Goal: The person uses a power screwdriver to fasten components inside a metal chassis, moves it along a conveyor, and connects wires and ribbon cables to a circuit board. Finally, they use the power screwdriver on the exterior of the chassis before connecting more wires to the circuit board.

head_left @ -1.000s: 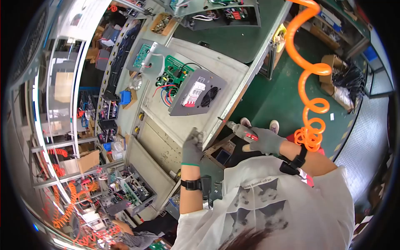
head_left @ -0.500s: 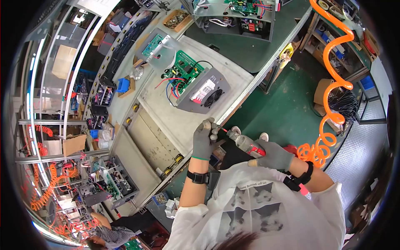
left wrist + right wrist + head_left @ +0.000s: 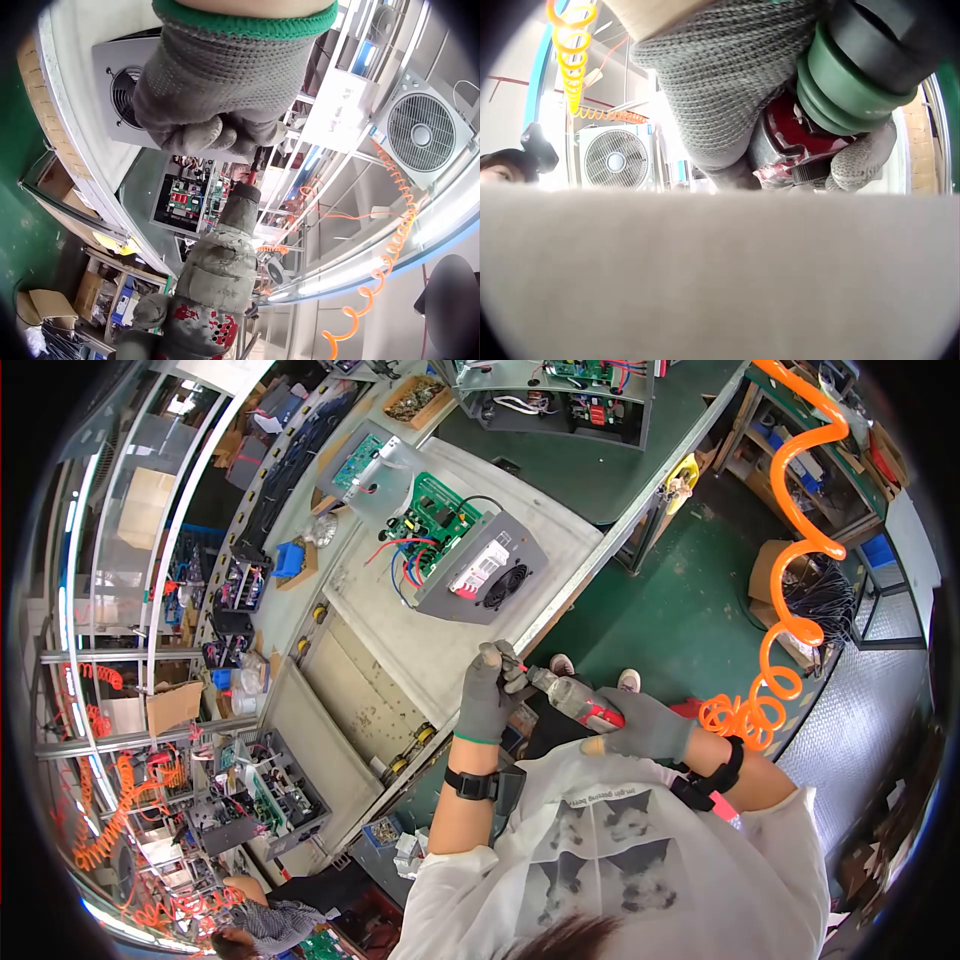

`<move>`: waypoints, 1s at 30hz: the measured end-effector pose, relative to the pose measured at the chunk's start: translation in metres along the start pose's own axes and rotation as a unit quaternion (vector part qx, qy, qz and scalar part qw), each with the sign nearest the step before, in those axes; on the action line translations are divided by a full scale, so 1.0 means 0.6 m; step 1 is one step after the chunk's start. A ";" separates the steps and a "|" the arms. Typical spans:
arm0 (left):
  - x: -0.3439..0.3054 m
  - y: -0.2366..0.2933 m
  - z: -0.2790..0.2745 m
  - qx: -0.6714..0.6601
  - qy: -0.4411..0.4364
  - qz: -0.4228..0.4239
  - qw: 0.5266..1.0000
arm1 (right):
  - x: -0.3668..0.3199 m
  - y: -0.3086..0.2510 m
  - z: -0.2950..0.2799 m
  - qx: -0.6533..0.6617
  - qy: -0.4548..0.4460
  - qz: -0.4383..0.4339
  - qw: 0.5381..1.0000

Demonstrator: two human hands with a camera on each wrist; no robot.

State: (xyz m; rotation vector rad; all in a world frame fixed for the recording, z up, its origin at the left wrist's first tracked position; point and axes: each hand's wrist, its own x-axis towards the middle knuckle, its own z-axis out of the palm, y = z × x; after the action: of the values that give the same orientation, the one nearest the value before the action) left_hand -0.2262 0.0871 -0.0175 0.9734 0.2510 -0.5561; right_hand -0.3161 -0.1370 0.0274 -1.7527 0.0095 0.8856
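Observation:
Gloved in grey, my right hand [image 3: 650, 728] grips a worn power screwdriver [image 3: 570, 698] with a red-marked body, held across in front of me. In the right wrist view its green rear collar [image 3: 847, 82] shows beside the glove. My left hand [image 3: 485, 700] has its fingers curled at the front of the tool. In the left wrist view the dark driver bit [image 3: 257, 160] meets those fingertips, which pinch its end; anything inside the fingers is hidden. Beyond the left hand, a grey metal housing [image 3: 465, 600] with a fan and an attached green circuit board [image 3: 440, 510] sits on a pale board.
The pale board [image 3: 400, 635] lies on the bench beside a roller track [image 3: 350, 680]. Another opened unit [image 3: 565, 420] stands at the far end. An orange coiled hose [image 3: 790, 480] hangs on the right. Another person [image 3: 265, 925] sits at lower left.
The screwdriver and left hand have come together, the bit reaching the left fingertips, where they were apart a second ago. The head view has shifted. The housing stays on the board.

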 end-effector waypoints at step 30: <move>0.135 0.156 -0.024 0.730 0.144 0.332 0.580 | 0.149 -0.051 0.002 0.071 0.125 -0.049 0.988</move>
State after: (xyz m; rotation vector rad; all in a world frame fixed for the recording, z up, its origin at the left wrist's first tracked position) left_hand -0.1063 0.1130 0.0055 2.6448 -0.4299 0.2925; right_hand -0.2397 -0.0877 0.0020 -1.7043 0.1462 0.5768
